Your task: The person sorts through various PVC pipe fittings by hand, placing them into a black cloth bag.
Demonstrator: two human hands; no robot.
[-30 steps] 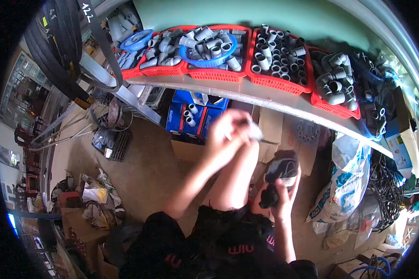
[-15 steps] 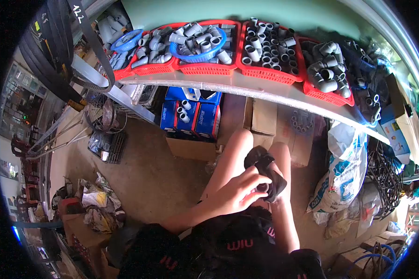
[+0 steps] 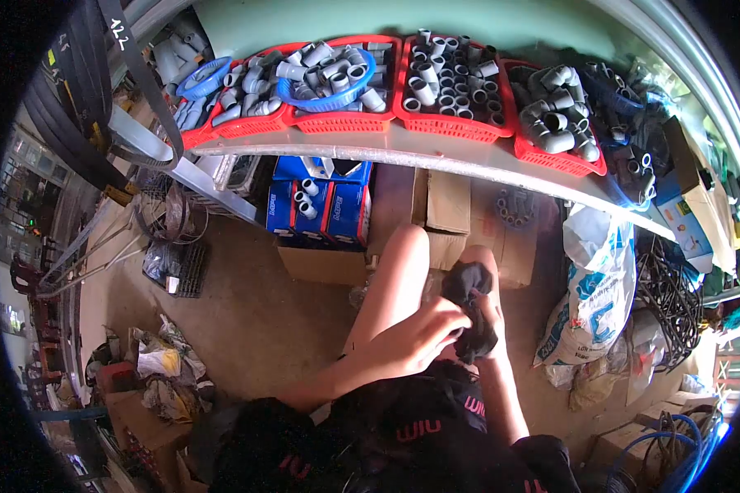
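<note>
The crumpled black cloth (image 3: 465, 283) is up in the air in front of the body, near the bare right knee (image 3: 478, 256), with both hands at it. The right hand (image 3: 490, 312) is on its far side and curls around it, so the cloth is held there, though part of those fingers is hidden. The left hand (image 3: 430, 333) comes in from the other side, with its fingers bent and close together at the cloth's near edge. I cannot tell if those fingertips pinch the cloth, press on it, or hold a small thing in its folds. The cloth looks light and floppy, so I think one hand could carry it with ease. It should squash and bend any way you push it, and it should not break if it drops. It does not look slippery, but loose ends hang down at the bottom and could flop about. A good place to hold it would be the thick, bunched middle, with the palm under it and the thumb on top. Holding just a thin corner would probably let the rest sag. If something hard is tucked inside, it would feel heavier and stiffer there.
</note>
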